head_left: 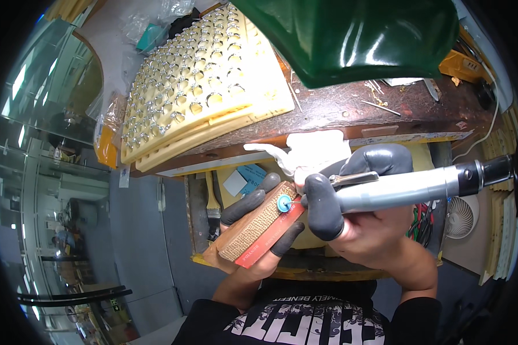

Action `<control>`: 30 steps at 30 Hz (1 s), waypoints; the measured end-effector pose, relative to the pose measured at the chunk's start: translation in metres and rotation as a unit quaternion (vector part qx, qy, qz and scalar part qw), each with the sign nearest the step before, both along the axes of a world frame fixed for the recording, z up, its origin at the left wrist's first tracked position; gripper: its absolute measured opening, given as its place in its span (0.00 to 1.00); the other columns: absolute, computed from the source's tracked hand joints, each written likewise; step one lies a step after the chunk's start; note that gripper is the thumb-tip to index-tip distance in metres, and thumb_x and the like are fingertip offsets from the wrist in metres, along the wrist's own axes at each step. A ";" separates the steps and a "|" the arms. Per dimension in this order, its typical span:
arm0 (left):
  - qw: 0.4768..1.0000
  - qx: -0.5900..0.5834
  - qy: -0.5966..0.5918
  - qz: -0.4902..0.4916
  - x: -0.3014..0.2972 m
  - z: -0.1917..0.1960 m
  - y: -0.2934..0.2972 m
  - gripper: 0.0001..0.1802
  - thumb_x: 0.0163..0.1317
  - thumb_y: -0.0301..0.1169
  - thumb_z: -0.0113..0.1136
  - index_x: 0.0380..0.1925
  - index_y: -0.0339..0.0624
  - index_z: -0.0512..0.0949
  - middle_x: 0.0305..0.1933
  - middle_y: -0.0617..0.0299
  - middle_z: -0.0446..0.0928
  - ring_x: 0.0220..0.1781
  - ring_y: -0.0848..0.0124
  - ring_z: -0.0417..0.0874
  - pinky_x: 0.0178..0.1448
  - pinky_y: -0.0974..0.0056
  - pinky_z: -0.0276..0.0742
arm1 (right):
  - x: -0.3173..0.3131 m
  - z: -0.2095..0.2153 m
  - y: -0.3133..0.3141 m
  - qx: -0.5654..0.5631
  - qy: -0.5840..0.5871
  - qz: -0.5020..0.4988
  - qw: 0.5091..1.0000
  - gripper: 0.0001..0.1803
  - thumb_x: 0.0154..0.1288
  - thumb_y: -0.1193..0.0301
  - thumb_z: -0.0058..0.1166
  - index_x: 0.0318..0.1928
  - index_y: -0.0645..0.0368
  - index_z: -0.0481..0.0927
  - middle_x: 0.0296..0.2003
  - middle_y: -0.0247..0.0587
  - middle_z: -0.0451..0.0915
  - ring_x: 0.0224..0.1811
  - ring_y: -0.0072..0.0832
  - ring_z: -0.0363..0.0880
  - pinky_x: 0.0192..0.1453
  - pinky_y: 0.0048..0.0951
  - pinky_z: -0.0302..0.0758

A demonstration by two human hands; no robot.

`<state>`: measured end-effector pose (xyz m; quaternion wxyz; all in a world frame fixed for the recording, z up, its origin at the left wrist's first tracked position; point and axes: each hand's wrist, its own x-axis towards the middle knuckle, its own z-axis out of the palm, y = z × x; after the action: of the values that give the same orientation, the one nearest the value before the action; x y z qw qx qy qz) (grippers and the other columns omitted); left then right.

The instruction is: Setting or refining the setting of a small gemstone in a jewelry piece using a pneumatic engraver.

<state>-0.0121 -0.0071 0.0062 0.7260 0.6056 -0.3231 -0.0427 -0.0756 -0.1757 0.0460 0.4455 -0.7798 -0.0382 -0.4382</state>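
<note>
Block, and my left hand, the nearer one, had it, wrapped round both long sides! From afar I watched its long axis run from eight o'clock up to two. My right hand, farther off at the block's three o'clock, gripped a silver drill, its nose aimed at nine. There, the drill's blue wheel sat right at the two-o'clock end, seemingly touching the block.

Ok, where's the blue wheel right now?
The blue wheel is just right of the head view's centre, on the tip of the silver handpiece, over the block in the left hand.
</note>
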 end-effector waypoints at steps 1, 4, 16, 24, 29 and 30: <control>1.000 0.000 0.000 0.000 0.000 0.000 -0.001 0.26 0.50 0.21 0.75 0.52 0.37 0.81 0.60 0.50 0.78 0.65 0.61 0.77 0.68 0.56 0.73 | -0.001 0.002 -0.002 -0.021 0.004 0.004 1.000 0.04 0.58 0.79 0.65 0.34 0.67 0.84 0.30 0.39 0.83 0.30 0.25 0.81 0.35 0.24 0.75; 0.998 -0.035 0.049 -0.006 -0.003 0.003 -0.002 0.27 0.49 0.20 0.75 0.53 0.37 0.80 0.61 0.48 0.76 0.64 0.60 0.77 0.67 0.55 0.75 | -0.002 0.001 -0.002 -0.036 0.009 0.006 0.999 0.04 0.58 0.79 0.65 0.34 0.67 0.84 0.30 0.39 0.83 0.30 0.25 0.81 0.35 0.24 0.74; 1.000 0.006 0.001 0.017 -0.003 -0.001 0.004 0.30 0.50 0.20 0.75 0.56 0.38 0.77 0.63 0.49 0.75 0.65 0.61 0.76 0.69 0.59 0.74 | 0.000 -0.001 0.000 0.006 0.003 0.026 1.000 0.04 0.58 0.81 0.65 0.34 0.67 0.84 0.31 0.40 0.82 0.30 0.25 0.81 0.35 0.24 0.74; 1.000 0.000 -0.006 0.011 -0.001 -0.002 0.003 0.32 0.51 0.20 0.74 0.58 0.37 0.74 0.63 0.48 0.75 0.64 0.62 0.77 0.69 0.59 0.73 | 0.001 0.001 0.000 -0.004 0.003 0.011 1.000 0.04 0.57 0.80 0.66 0.34 0.66 0.85 0.30 0.40 0.82 0.30 0.26 0.80 0.35 0.25 0.74; 1.000 0.013 0.003 0.016 -0.002 0.001 0.003 0.29 0.51 0.22 0.75 0.56 0.37 0.77 0.62 0.51 0.76 0.63 0.63 0.78 0.68 0.59 0.74 | 0.001 0.002 0.000 -0.016 -0.006 0.002 1.000 0.04 0.56 0.80 0.66 0.34 0.65 0.86 0.29 0.38 0.82 0.29 0.25 0.80 0.34 0.26 0.73; 0.999 0.037 -0.013 0.016 -0.001 0.000 0.004 0.29 0.51 0.23 0.75 0.55 0.37 0.78 0.62 0.51 0.76 0.62 0.63 0.78 0.68 0.59 0.74 | 0.001 0.002 0.001 -0.016 -0.006 0.002 1.000 0.04 0.56 0.80 0.66 0.34 0.65 0.86 0.29 0.38 0.82 0.29 0.25 0.80 0.34 0.26 0.73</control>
<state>-0.0136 -0.0033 0.0064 0.6994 0.6376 -0.3210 -0.0356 -0.0750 -0.1751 0.0481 0.4332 -0.7843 -0.0496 -0.4413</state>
